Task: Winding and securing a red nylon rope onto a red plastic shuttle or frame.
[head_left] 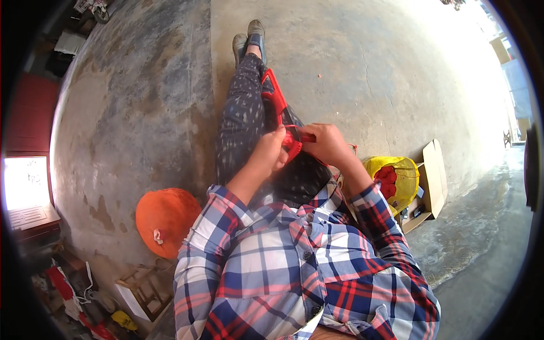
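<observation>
Over my lap, both hands work at a long, bent red piece [274, 93] with an open, frame-like far end. It looks like plastic or stiff band, and its exact kind cannot be made out. My left hand [266, 152] is closed on its near part, thumb on top. Close beside it, my right hand [327, 141] is closed on a small dark-red, handle-like part [307, 137] that meets the red piece. Fingers cover much of where the parts join. More red material [293, 148] curls between the two hands.
An orange hat-like item [165, 222] lies on the concrete floor [158, 102] at my left. To my right, a yellow bag [399, 198] with red pieces inside stands by an open cardboard box [433, 178]. A wooden frame [144, 292] and clutter lie at lower left.
</observation>
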`<action>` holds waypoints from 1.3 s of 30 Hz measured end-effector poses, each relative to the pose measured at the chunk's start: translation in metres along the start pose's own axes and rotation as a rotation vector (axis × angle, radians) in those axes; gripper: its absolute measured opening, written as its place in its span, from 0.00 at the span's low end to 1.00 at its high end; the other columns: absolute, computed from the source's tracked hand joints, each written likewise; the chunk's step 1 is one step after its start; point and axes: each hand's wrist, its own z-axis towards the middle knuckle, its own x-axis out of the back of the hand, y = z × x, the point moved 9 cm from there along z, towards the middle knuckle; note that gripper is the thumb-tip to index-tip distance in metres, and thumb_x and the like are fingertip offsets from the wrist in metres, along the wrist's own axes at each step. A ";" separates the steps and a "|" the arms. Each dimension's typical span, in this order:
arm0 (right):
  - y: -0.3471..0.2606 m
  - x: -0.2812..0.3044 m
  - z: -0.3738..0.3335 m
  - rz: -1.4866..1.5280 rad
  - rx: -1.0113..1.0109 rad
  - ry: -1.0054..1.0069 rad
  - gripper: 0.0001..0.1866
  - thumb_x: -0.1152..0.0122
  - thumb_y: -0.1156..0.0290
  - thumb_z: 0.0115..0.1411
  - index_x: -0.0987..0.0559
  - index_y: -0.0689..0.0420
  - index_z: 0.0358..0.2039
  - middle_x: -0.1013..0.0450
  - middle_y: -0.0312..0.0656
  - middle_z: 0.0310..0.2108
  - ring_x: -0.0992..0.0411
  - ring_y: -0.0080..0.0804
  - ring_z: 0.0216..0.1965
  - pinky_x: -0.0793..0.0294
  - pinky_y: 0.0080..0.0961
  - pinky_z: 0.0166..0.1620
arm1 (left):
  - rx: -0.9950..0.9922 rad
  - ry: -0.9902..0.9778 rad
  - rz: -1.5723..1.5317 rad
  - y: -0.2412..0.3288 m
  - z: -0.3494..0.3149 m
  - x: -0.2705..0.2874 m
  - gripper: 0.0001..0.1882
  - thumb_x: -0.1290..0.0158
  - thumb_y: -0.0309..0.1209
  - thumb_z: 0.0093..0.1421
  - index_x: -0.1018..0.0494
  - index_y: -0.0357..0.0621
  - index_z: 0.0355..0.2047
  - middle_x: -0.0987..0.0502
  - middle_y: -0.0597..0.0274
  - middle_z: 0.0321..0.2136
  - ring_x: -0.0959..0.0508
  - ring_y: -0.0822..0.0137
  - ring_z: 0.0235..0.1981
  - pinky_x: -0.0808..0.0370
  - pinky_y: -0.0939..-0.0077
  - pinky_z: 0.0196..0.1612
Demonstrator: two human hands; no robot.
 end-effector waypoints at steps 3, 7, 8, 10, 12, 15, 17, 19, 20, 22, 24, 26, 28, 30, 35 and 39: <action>0.014 -0.013 0.004 0.323 -0.132 0.022 0.18 0.35 0.69 0.50 0.20 0.58 0.43 0.22 0.50 0.38 0.22 0.44 0.35 0.24 0.33 0.40 | -0.254 0.151 0.052 0.028 -0.002 0.018 0.14 0.51 0.39 0.65 0.32 0.42 0.29 0.30 0.65 0.15 0.38 0.77 0.08 0.44 0.81 0.09; -0.029 0.017 -0.005 0.460 0.043 0.184 0.18 0.33 0.72 0.50 0.20 0.60 0.43 0.22 0.50 0.37 0.22 0.42 0.37 0.25 0.32 0.43 | -0.704 0.363 0.196 0.072 -0.028 0.027 0.13 0.52 0.34 0.64 0.32 0.45 0.23 0.32 0.68 0.15 0.38 0.79 0.11 0.46 0.82 0.11; -0.046 0.025 -0.008 0.318 0.144 0.220 0.17 0.33 0.73 0.51 0.21 0.61 0.43 0.22 0.50 0.38 0.22 0.40 0.38 0.25 0.31 0.44 | -0.721 0.209 0.202 0.074 -0.032 0.011 0.12 0.52 0.33 0.64 0.32 0.46 0.23 0.32 0.69 0.15 0.39 0.79 0.11 0.47 0.82 0.11; -0.029 0.027 -0.008 0.325 0.166 0.263 0.17 0.33 0.73 0.52 0.21 0.60 0.44 0.23 0.47 0.40 0.24 0.34 0.41 0.25 0.29 0.45 | -0.324 0.001 -0.231 0.064 -0.042 -0.023 0.12 0.52 0.34 0.64 0.33 0.48 0.23 0.34 0.69 0.14 0.42 0.79 0.09 0.50 0.83 0.10; 0.006 0.031 -0.012 0.692 0.051 0.356 0.20 0.36 0.73 0.56 0.24 0.58 0.50 0.25 0.38 0.45 0.28 0.23 0.46 0.28 0.26 0.48 | -0.300 -0.034 -0.264 0.065 -0.039 -0.023 0.12 0.50 0.36 0.64 0.33 0.49 0.24 0.34 0.69 0.14 0.42 0.79 0.09 0.50 0.83 0.10; 0.032 0.086 -0.013 1.406 0.057 0.535 0.20 0.48 0.70 0.66 0.33 0.57 0.58 0.27 0.34 0.43 0.28 0.25 0.46 0.31 0.30 0.52 | -0.291 -0.076 -0.286 0.052 -0.029 -0.012 0.14 0.48 0.39 0.63 0.33 0.48 0.24 0.32 0.66 0.15 0.42 0.80 0.09 0.50 0.84 0.10; 0.060 0.102 -0.025 1.749 0.122 0.478 0.18 0.56 0.61 0.70 0.32 0.55 0.55 0.27 0.36 0.48 0.29 0.32 0.50 0.32 0.40 0.55 | -0.148 -0.006 -0.174 0.032 -0.016 -0.009 0.13 0.47 0.39 0.63 0.33 0.48 0.25 0.31 0.64 0.16 0.42 0.80 0.09 0.50 0.84 0.10; 0.044 0.124 -0.043 1.702 0.072 0.537 0.21 0.56 0.60 0.69 0.35 0.55 0.58 0.29 0.37 0.50 0.29 0.33 0.49 0.27 0.38 0.51 | -0.119 -0.046 -0.177 0.021 -0.009 -0.010 0.16 0.51 0.44 0.65 0.33 0.47 0.28 0.26 0.56 0.21 0.43 0.79 0.09 0.51 0.83 0.10; 0.026 0.127 -0.047 1.798 0.249 0.235 0.21 0.55 0.61 0.69 0.36 0.55 0.59 0.29 0.37 0.49 0.28 0.32 0.48 0.25 0.35 0.47 | -0.045 -0.044 -0.187 0.014 -0.008 -0.014 0.17 0.54 0.47 0.66 0.33 0.47 0.29 0.24 0.51 0.23 0.43 0.79 0.09 0.50 0.83 0.10; 0.017 0.139 -0.083 1.853 0.418 -0.070 0.22 0.54 0.61 0.69 0.37 0.55 0.60 0.29 0.38 0.48 0.27 0.32 0.46 0.23 0.32 0.44 | 0.031 -0.055 -0.198 0.012 -0.005 -0.018 0.19 0.56 0.49 0.67 0.33 0.47 0.31 0.22 0.46 0.26 0.44 0.79 0.09 0.50 0.82 0.10; 0.058 0.124 -0.135 1.637 -0.022 0.252 0.20 0.52 0.66 0.68 0.35 0.58 0.58 0.27 0.38 0.43 0.25 0.29 0.40 0.21 0.28 0.41 | 0.130 -0.099 -0.259 0.008 -0.004 -0.016 0.22 0.62 0.52 0.68 0.34 0.47 0.31 0.22 0.37 0.30 0.43 0.78 0.09 0.48 0.82 0.11; 0.039 0.112 -0.156 1.295 -0.519 0.622 0.11 0.49 0.66 0.67 0.27 0.61 0.43 0.28 0.34 0.31 0.28 0.19 0.29 0.26 0.21 0.32 | 0.114 -0.111 -0.302 0.009 -0.012 -0.009 0.22 0.61 0.52 0.68 0.34 0.47 0.31 0.22 0.39 0.29 0.44 0.77 0.08 0.47 0.82 0.11; 0.082 0.092 -0.160 1.344 -0.412 0.550 0.13 0.48 0.64 0.67 0.27 0.60 0.45 0.26 0.35 0.33 0.25 0.22 0.31 0.23 0.24 0.35 | 0.122 -0.168 -0.330 0.005 -0.017 -0.018 0.21 0.61 0.51 0.68 0.35 0.47 0.30 0.23 0.41 0.28 0.44 0.77 0.08 0.46 0.82 0.11; 0.099 0.074 -0.155 1.476 -0.400 0.580 0.14 0.48 0.63 0.67 0.27 0.59 0.46 0.26 0.35 0.34 0.25 0.23 0.32 0.22 0.24 0.36 | -0.169 -0.061 -0.115 0.018 -0.014 -0.010 0.18 0.53 0.46 0.66 0.32 0.44 0.30 0.25 0.50 0.30 0.35 0.73 0.13 0.36 0.80 0.17; 0.037 -0.002 -0.116 1.857 -0.613 0.456 0.16 0.44 0.57 0.64 0.26 0.56 0.44 0.26 0.35 0.35 0.25 0.26 0.35 0.24 0.25 0.40 | -1.188 0.088 0.847 0.084 -0.114 -0.070 0.14 0.38 0.34 0.53 0.25 0.40 0.37 0.27 0.51 0.42 0.26 0.55 0.42 0.29 0.65 0.47; -0.008 -0.012 -0.082 1.592 -0.394 0.117 0.19 0.46 0.52 0.64 0.24 0.56 0.40 0.26 0.36 0.35 0.28 0.23 0.31 0.27 0.21 0.38 | -1.115 -0.062 0.816 0.074 -0.130 -0.088 0.20 0.38 0.32 0.54 0.28 0.40 0.46 0.25 0.52 0.45 0.26 0.53 0.48 0.31 0.64 0.54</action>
